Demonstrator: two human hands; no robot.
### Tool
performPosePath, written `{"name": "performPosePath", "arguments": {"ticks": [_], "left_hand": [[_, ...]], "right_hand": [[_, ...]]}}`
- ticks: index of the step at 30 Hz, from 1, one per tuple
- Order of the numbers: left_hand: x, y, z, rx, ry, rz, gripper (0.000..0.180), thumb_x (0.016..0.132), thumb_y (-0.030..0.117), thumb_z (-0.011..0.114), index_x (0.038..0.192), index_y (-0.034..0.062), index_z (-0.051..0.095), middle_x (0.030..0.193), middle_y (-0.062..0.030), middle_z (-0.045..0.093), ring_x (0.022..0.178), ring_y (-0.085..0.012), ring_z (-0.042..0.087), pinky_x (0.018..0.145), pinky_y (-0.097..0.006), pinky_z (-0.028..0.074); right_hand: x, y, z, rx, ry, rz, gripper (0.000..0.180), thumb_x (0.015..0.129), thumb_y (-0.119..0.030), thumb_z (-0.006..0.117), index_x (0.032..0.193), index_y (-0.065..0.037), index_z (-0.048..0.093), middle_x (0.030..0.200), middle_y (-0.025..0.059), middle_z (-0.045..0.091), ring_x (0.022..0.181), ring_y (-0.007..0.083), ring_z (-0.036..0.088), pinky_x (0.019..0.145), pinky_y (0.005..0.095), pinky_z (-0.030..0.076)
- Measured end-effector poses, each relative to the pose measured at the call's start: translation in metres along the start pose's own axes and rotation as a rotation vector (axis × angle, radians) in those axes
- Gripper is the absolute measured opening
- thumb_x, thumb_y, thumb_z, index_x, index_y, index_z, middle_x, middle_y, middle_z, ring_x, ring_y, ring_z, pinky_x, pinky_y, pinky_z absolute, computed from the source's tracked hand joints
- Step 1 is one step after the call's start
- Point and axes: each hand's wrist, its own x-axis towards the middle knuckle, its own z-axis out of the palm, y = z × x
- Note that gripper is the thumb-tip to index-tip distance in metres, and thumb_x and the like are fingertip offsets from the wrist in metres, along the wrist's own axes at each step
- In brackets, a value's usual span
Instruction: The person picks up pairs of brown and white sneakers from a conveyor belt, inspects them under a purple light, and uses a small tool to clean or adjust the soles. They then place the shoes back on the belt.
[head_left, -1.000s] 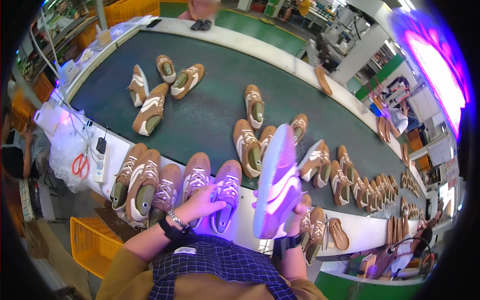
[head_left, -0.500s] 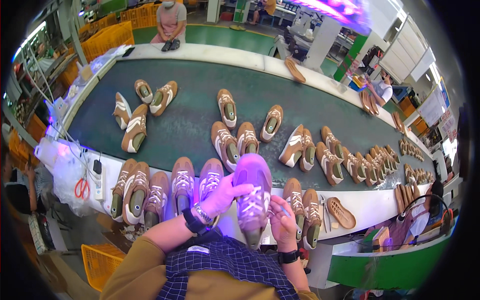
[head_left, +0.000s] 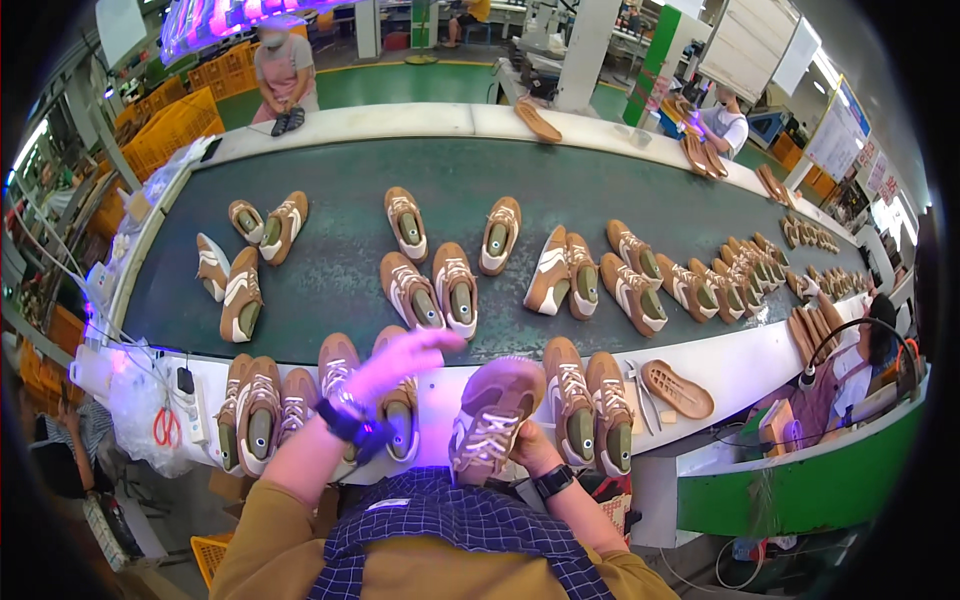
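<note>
A brown suede sneaker (head_left: 498, 410) with white laces is tilted in front of me, its toe up and toward the far side. My right hand (head_left: 537, 450) grips it from the right, low down near the heel; part of that hand is hidden behind the shoe. Off the sneaker, to its left, my left hand (head_left: 410, 355) is in the air with its fingers stretched out and slightly blurred. Below that hand, a matching sneaker (head_left: 400, 420) stands on the white ledge (head_left: 435, 400). Just right of the held one are two more sneakers (head_left: 570, 405).
Beyond the ledge runs a dark green conveyor belt (head_left: 330, 320) with many sneakers in groups. A loose brown sole (head_left: 678, 388) and a slim metal tool (head_left: 648, 400) lie at right. Red-handled scissors (head_left: 167, 425) are at left. A person (head_left: 285, 70) sits across the belt.
My left hand has let go of the sneaker and moved up and left. The sneaker is now lower and tilted, in my right hand. The whole view has swung slightly.
</note>
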Motion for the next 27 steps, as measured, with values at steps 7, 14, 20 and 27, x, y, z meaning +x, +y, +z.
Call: {"name": "performPosePath", "arguments": {"ticks": [7, 14, 20, 27], "left_hand": [[0.004, -0.100, -0.082, 0.535, 0.494, -0.927, 0.059, 0.072, 0.043, 0.063, 0.103, -0.0067, 0.058, 0.101, -0.0216, 0.061, 0.093, -0.0270, 0.060, 0.079, -0.032, 0.047], [0.012, -0.078, -0.027, 0.407, 0.369, -0.525, 0.050, 0.068, 0.028, 0.070, 0.106, -0.0024, 0.056, 0.089, -0.0098, 0.060, 0.080, -0.0172, 0.057, 0.071, -0.029, 0.046], [-0.009, -0.101, 0.050, 0.370, 0.206, -0.666, 0.061, 0.065, 0.035, 0.072, 0.108, -0.0053, 0.053, 0.100, -0.0170, 0.060, 0.091, -0.0238, 0.059, 0.080, -0.033, 0.046], [-0.008, -0.139, 0.047, -0.054, 0.280, -0.665, 0.056, 0.064, 0.032, 0.073, 0.103, -0.0045, 0.057, 0.093, -0.0134, 0.063, 0.082, -0.0203, 0.062, 0.077, -0.030, 0.048]], "right_hand": [[-0.001, -0.006, -0.024, 0.051, 0.358, -0.182, 0.077, 0.068, -0.065, 0.060, 0.118, -0.007, 0.047, 0.104, 0.0097, 0.057, 0.093, 0.0241, 0.058, 0.079, 0.0417, 0.051], [-0.018, -0.021, -0.047, 0.059, 0.426, -0.301, 0.070, 0.077, -0.066, 0.046, 0.118, -0.009, 0.046, 0.104, 0.0122, 0.057, 0.092, 0.0296, 0.057, 0.080, 0.0456, 0.049], [-0.028, -0.033, -0.033, 0.184, 0.304, -0.267, 0.081, 0.073, -0.066, 0.052, 0.127, -0.008, 0.038, 0.119, 0.0171, 0.050, 0.105, 0.0378, 0.051, 0.088, 0.0521, 0.043], [-0.029, -0.034, -0.037, 0.231, 0.282, -0.196, 0.089, 0.070, -0.065, 0.054, 0.131, -0.005, 0.032, 0.121, 0.0286, 0.044, 0.105, 0.0444, 0.047, 0.091, 0.0549, 0.038]]}}
